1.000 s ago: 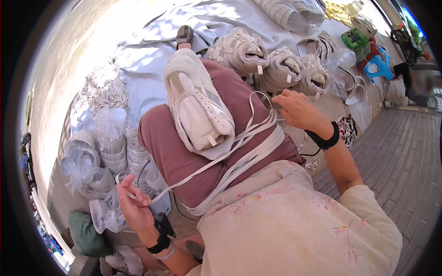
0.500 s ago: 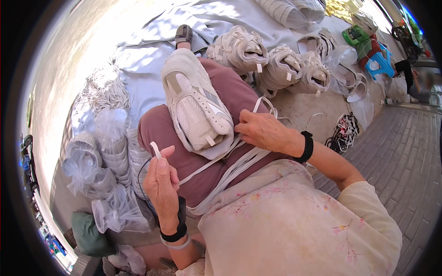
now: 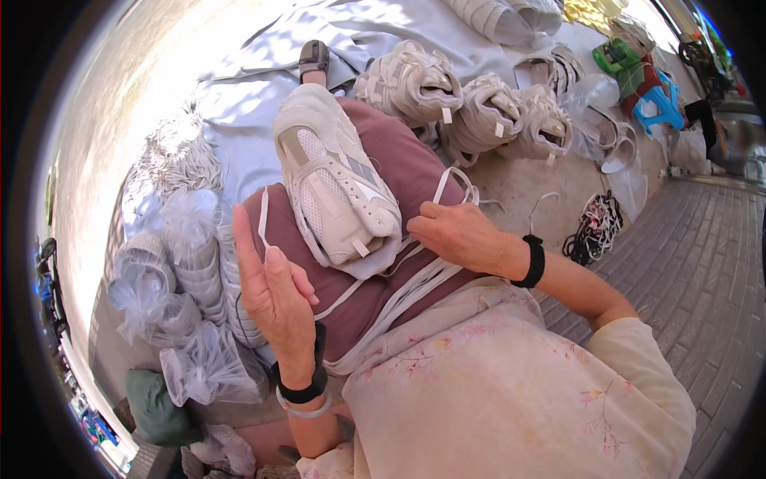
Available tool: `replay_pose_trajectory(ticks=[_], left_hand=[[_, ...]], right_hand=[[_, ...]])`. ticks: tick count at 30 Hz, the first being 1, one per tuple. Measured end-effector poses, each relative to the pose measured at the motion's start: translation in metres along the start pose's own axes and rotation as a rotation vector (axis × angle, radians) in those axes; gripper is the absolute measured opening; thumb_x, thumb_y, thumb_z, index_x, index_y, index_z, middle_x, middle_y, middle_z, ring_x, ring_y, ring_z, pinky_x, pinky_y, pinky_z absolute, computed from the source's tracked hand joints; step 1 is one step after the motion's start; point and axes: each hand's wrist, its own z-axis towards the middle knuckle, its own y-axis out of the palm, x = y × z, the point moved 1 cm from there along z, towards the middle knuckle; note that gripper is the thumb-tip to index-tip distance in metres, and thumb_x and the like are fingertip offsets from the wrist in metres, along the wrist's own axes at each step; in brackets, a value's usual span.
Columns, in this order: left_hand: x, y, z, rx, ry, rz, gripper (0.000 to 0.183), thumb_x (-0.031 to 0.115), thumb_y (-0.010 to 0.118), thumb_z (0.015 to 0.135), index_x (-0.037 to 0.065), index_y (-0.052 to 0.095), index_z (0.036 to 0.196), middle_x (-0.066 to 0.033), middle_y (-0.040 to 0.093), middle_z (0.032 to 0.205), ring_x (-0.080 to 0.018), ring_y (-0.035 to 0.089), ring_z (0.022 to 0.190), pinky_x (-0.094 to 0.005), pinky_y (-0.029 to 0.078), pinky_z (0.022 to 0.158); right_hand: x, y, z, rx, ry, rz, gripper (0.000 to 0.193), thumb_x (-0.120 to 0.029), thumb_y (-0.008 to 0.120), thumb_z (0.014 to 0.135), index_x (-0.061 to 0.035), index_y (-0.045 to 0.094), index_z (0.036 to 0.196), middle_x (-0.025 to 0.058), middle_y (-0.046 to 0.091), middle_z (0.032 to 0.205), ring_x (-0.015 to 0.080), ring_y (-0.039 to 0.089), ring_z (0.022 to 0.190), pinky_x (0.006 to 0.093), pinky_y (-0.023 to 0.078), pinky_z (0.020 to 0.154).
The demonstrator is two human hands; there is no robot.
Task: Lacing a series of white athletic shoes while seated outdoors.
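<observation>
Shoe (image 3: 331,180) sits on the lap (image 3: 391,144), between and ahead of the left hand (image 3: 278,307), pinching a white lace (image 3: 263,217), and the right hand (image 3: 453,237), pinching lace too.

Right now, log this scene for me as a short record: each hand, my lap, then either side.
Left hand: pinching a thin white lace, its end sticking up
Right hand: fingers closed, apparently on another white strand, beside the heel of the shoe
Lap: one off-white shoe, toe pointing away; bundle of white laces across the thighs
Left side: clear plastic bags, green cloth bundle
Right side: three similar shoes, black-and-white tangle of cords
</observation>
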Motion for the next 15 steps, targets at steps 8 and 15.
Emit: replay_pose_trajectory(ticks=[8,15], left_hand=[[-0.018,0.018,0.001,-0.236,0.299,0.453,0.054,0.017,0.05,0.098,-0.005,0.029,0.143,-0.0239,0.048,0.133,-0.0324,0.045,0.126,-0.0406,0.034,0.107],[-0.029,0.028,-0.006,-0.36,0.469,0.772,0.094,-0.003,0.07,0.07,-0.004,0.016,0.147,-0.0263,0.019,0.151,-0.0433,0.026,0.137,-0.0447,0.028,0.112]], right_hand=[[0.005,0.018,0.01,-0.09,-0.078,-0.191,0.005,-0.009,0.061,0.076,-0.0038,0.06,0.079,0.012,0.05,0.089,0.0252,0.063,0.074,0.0373,0.05,0.059],[0.01,0.015,0.007,-0.028,-0.147,-0.115,0.005,-0.008,0.061,0.077,-0.0038,0.059,0.077,0.011,0.048,0.09,0.0253,0.062,0.073,0.0371,0.05,0.059]])
